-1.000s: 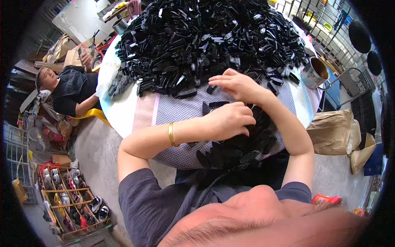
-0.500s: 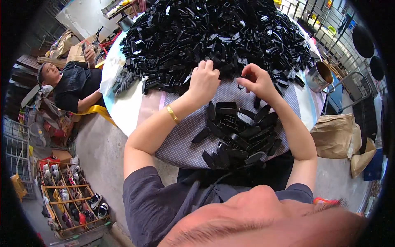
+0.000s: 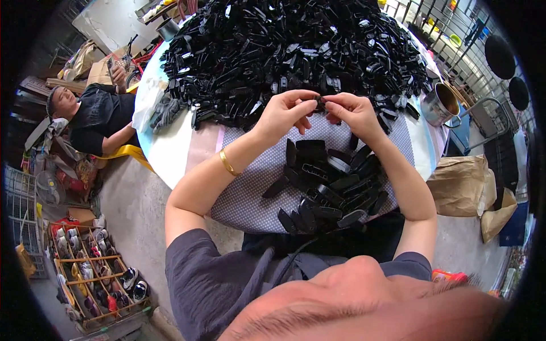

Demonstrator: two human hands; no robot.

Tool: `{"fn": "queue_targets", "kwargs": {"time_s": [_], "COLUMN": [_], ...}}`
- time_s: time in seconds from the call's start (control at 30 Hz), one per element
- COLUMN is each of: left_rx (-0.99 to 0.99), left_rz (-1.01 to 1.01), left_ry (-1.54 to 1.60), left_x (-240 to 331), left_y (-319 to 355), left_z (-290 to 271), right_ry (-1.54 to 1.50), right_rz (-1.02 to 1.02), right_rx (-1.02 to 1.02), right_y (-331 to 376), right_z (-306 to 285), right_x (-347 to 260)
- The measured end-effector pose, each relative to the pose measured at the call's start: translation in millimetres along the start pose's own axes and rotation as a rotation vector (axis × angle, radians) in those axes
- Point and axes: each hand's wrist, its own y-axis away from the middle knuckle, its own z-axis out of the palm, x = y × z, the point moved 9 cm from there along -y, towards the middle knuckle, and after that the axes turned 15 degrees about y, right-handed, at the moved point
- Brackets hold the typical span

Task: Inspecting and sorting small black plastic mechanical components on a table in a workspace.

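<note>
In front of me my left hand [image 3: 289, 115] and my right hand [image 3: 354, 115] meet at the near edge of a big heap of black plastic pieces [image 3: 244, 68]. Thumbs and forefingers of both are pinched together on one small dark piece [image 3: 320, 103], mostly covered by the fingertips. Between my forearms lies a smaller group of longish, rounded black pieces [image 3: 328, 190], some shiny, on the dotted tablecloth [image 3: 250, 196]. A gold bracelet circles my left wrist.
A metal pot [image 3: 439, 105] stands at the table's right edge. Grey crumpled cloth [image 3: 166, 113] lies at its left edge. To the left a person [image 3: 102, 113] reclines holding a phone. A shoe rack [image 3: 99, 273] is at lower left, brown paper bags [image 3: 463, 187] at right.
Both hands have come together. My left hand has drawn back from the heap and turned, and my right has moved left, so their fingertips now meet on a small dark piece.
</note>
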Motion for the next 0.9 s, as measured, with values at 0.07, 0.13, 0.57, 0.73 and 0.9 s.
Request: {"fn": "queue_targets", "kwargs": {"time_s": [0.07,0.13,0.57,0.73,0.9], "left_rx": [0.07,0.17,-0.077,-0.098,-0.039], "left_rz": [-0.096,-0.21,-0.09,0.198,0.313], "left_ry": [0.068,0.168,0.308,-0.304,-0.365], "left_x": [-5,-16,4,19,27], "left_y": [1,3,6,2,7], "left_z": [-7,-13,15,9,9], "right_ry": [0.004,0.041,-0.087,-0.176,-0.038], "right_rz": [0.001,-0.06,0.028,0.065,0.067], "right_rx": [-0.025,0.083,0.025,0.033,0.023], "right_y": [1,3,2,6,7], "right_z": [3,-4,-2,5,5], "right_x": [-2,-9,3,0,2]}}
